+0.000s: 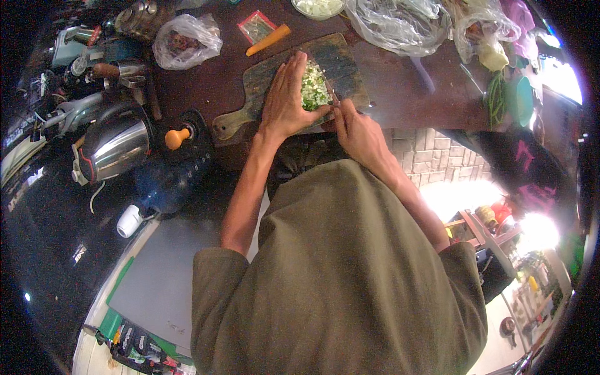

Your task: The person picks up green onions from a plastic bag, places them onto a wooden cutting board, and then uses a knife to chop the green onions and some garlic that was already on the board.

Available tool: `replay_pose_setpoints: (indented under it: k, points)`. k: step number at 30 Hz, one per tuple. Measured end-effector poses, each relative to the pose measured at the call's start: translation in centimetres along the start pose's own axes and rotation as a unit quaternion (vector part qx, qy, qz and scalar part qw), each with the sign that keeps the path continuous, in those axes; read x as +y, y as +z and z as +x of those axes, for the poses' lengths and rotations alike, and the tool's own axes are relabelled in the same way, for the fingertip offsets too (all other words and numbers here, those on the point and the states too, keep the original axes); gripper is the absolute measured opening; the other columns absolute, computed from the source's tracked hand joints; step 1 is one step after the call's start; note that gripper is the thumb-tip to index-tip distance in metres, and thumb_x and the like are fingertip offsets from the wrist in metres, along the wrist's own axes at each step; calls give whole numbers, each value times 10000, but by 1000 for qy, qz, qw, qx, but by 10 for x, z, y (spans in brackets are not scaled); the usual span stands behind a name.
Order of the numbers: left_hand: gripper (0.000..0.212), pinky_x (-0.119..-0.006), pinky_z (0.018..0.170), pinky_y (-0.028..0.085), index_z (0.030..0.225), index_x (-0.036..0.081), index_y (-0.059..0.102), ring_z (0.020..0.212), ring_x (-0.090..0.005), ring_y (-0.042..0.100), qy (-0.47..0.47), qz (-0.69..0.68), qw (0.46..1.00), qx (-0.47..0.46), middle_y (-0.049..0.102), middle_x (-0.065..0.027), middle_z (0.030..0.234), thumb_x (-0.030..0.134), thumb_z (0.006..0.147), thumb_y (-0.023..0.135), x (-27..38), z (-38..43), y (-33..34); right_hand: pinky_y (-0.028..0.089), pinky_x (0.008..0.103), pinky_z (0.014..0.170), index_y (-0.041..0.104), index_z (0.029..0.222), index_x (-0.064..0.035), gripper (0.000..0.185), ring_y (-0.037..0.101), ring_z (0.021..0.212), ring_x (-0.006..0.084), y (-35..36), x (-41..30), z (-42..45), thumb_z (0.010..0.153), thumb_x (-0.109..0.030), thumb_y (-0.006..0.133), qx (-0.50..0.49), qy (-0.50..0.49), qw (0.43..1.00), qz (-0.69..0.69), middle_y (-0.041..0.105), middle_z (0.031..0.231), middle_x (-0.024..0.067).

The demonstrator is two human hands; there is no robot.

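Note:
A wooden cutting board (347, 58) with a handle at its left lies near the table's front edge. On it is a pile of finely chopped pale and green vegetable (315, 89). My left hand (286, 96) lies flat along the pile's left side, fingers together and pointing away, thumb reaching across the near side. At the pile's right, my right hand (358, 122) grips a knife (331, 91), whose narrow blade points away from me along the pile. The knife's handle is mostly hidden in the fist. My left thumb is close to the right hand.
Beyond the board lie a carrot (268, 40) and a red-edged packet (257, 27). A bowl of chopped white food (319, 7) stands at the far edge. Plastic bags (187, 41) lie left and right. Green beans (497, 98) are at the right, an electric kettle (117, 145) at the left.

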State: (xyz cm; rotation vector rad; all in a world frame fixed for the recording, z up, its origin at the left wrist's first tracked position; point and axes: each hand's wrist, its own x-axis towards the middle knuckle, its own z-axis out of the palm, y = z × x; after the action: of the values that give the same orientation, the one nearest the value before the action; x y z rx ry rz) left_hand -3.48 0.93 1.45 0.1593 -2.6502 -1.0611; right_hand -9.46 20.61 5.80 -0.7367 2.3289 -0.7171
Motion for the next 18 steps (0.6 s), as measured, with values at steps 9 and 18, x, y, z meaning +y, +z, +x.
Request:
replay_pose_setpoints:
  k: [9, 18]
  points:
    - [1275, -517, 1224, 311, 1614, 13, 204, 1420, -449, 426, 9, 20, 1000, -17, 428, -273, 1541, 476, 670, 926, -3, 3, -1, 504, 640, 641, 462, 1091, -31, 284, 654, 738, 553, -5, -4, -7, 1092, -314, 438, 37, 55, 998, 23, 658, 757, 342]
    - [1256, -495, 1155, 399, 1591, 7, 264, 1352, -418, 505, 39, 62, 997, -16, 499, -247, 1492, 437, 635, 956, 3, 15, -9, 488, 646, 657, 481, 1063, -38, 292, 645, 747, 559, -7, -9, -4, 1095, -326, 440, 29, 34, 999, 28, 657, 759, 330]
